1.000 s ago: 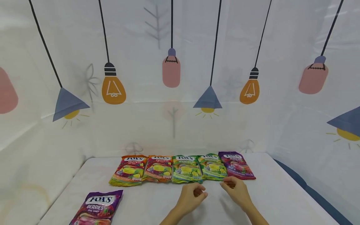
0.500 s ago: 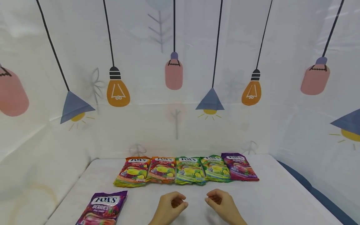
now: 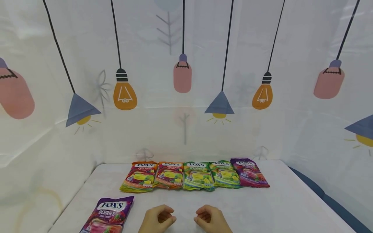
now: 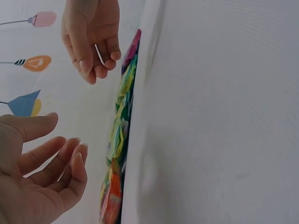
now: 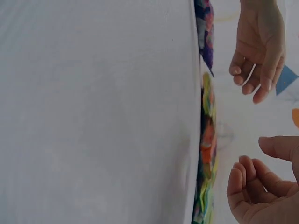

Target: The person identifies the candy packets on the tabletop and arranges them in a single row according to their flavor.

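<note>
Both hands hover over the near middle of the white table (image 3: 247,210), with loosely curled fingers and nothing in them. My left hand (image 3: 157,219) is to the right of a purple Fox's Berries candy bag (image 3: 107,216), which lies at the front left. A short gap separates it from my right hand (image 3: 212,219). Farther back lies a row of candy bags: an orange Fruits bag (image 3: 140,177), a second Fruits bag (image 3: 169,176), a green Fox's bag (image 3: 198,177), another green bag (image 3: 224,174) and a purple Berries bag (image 3: 250,173). Both wrist views show bare palms.
A white curtain (image 3: 163,136) printed with hanging lamps stands right behind the row and along the left side. Dark blue material (image 3: 326,197) runs beside the table's right edge.
Both hands have drawn back from the row toward the near edge and shifted left. The view has turned slightly. The bags keep their places on the table.
</note>
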{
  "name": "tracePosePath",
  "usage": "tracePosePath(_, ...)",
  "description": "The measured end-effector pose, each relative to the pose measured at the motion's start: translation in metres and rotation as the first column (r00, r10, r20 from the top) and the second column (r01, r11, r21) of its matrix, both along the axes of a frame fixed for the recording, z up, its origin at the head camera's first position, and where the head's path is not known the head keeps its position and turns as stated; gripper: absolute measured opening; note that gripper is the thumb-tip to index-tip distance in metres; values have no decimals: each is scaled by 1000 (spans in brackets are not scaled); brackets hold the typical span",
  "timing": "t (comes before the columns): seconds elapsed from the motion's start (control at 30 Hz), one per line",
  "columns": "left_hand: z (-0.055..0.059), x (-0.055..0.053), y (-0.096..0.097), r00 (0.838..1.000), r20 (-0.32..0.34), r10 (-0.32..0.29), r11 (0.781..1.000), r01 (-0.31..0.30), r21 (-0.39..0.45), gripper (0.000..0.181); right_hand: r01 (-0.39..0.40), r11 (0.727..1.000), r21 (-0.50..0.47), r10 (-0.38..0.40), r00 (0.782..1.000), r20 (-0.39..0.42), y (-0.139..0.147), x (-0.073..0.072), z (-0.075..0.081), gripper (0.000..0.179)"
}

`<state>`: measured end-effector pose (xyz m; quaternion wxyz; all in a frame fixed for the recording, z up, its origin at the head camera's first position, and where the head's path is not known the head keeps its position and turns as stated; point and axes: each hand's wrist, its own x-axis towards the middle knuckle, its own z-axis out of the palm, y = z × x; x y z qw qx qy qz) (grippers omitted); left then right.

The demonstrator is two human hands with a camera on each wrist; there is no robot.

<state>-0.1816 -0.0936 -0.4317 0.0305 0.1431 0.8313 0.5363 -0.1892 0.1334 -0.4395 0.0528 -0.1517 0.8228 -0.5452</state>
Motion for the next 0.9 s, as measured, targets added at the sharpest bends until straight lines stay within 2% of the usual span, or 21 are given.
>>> tracePosePath(0.17, 0, 0, -20, 998, -28, 65, 997, -66, -36, 32, -43, 999, -3, 43, 998, -45, -17, -3, -6, 19)
tracePosePath(0.27, 1, 2, -32, 989, -38, 141, 987, -143, -69, 35, -73, 997, -19, 72, 997, -27, -32, -3, -7, 17)
tracePosePath(0.33, 2, 4, -39, 978, -38, 207, 972, -210, -104, 36, -95, 995, -32, 95, 995, -16, -42, -2, -7, 16)
tracePosePath(0.47, 1, 8, -54, 939, -23, 343, 926, -343, -157, 38, -132, 990, -58, 133, 991, 6, -63, -2, -6, 13)
tracePosePath(0.63, -7, 9, -74, 874, 0, 486, 855, -475, -208, 41, -166, 983, -84, 170, 985, 41, -84, -5, -8, 11)
tracePosePath(0.83, -31, 4, -100, 833, 22, 553, 800, -523, -293, 57, -193, 978, -78, 197, 979, 60, -103, -6, -8, 9)
tracePosePath(0.9, -38, 4, -113, 832, 36, 554, 795, -515, -321, 68, -198, 978, -66, 202, 977, 66, -110, -6, -8, 8)
